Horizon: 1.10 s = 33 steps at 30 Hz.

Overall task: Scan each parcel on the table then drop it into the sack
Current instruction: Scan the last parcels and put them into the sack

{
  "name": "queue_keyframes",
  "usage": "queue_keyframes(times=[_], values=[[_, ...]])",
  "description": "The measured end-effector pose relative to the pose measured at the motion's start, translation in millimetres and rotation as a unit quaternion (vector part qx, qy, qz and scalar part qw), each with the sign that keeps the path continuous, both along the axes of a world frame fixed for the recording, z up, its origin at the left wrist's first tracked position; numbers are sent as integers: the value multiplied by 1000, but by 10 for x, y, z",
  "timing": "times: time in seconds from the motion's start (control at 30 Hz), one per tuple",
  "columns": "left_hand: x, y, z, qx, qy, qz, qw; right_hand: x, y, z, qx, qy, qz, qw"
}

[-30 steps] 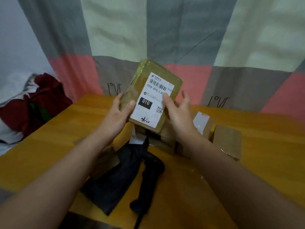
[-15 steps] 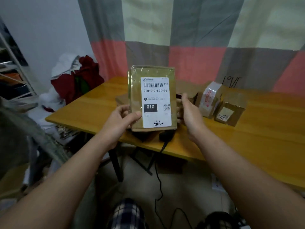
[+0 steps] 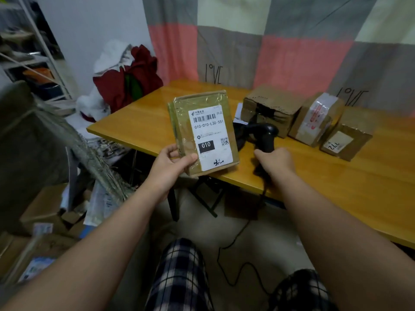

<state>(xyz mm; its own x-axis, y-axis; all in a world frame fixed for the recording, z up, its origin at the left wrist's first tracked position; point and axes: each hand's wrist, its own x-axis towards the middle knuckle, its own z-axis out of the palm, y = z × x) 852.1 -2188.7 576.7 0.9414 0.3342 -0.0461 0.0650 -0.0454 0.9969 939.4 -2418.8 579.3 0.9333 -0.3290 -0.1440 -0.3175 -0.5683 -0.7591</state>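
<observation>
**Parcel in one hand, scanner in the other**

So the left hand (image 3: 173,163) is holding the flat brown parcel (image 3: 203,113) up by its lower left corner. The thumb is pressing on the front and the fingers are curling behind it. The parcel is standing nearly upright over the near edge of the table (image 3: 336,176), with the white label (image 3: 211,136) facing the camera. At 3 o'clock of it, the right hand (image 3: 276,159) is wrapping its fingers round the handle of the black scanner (image 3: 267,135), whose head is pointing left toward the parcel. Three cardboard boxes (image 3: 316,118) are sitting at 2 o'clock of the scanner. A greyish woven sack (image 3: 33,135) is hanging way off at 9 o'clock.

Half a second back both hands were gripping the parcel. The right one is now letting the left carry it alone, having gone to the scanner.
</observation>
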Motion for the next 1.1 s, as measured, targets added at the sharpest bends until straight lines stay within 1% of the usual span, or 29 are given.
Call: queue_keyframes(times=[0.03,0.1,0.17,0.23,0.3,0.33,0.37,0.47,0.57,0.87,1.0,1.1], values=[[6,-3,-14,-2,0,1,1000,-71,-45,33,52,-39,-6,998],[21,-19,-46,-12,-8,1,1000,-277,-121,126,161,-132,9,978],[9,-58,-68,-17,-19,2,1000,-526,-172,239,202,-189,52,960],[-20,-104,-98,-11,-23,1,1000,-777,-186,343,266,-214,111,934],[-51,-150,-126,6,-21,-2,1000,-979,-178,428,342,-205,158,903],[-68,-173,-135,13,-21,-1,1000,-1042,-169,449,352,-194,172,900],[-80,-193,-147,14,-22,2,1000,-1094,-160,464,341,-180,184,904],[-92,-233,-152,24,-31,16,999,-1172,-119,466,256,-157,220,928],[-103,-207,-174,33,-27,7,999,-1228,-60,425,193,-161,242,937],[-96,-193,-159,46,-27,3,999,-1256,25,392,116,-218,233,941],[-86,-176,-172,42,-25,3,999,-1265,5,363,99,-219,236,942],[-95,-192,-173,48,-25,3,999,-1283,-9,352,103,-226,242,938]])
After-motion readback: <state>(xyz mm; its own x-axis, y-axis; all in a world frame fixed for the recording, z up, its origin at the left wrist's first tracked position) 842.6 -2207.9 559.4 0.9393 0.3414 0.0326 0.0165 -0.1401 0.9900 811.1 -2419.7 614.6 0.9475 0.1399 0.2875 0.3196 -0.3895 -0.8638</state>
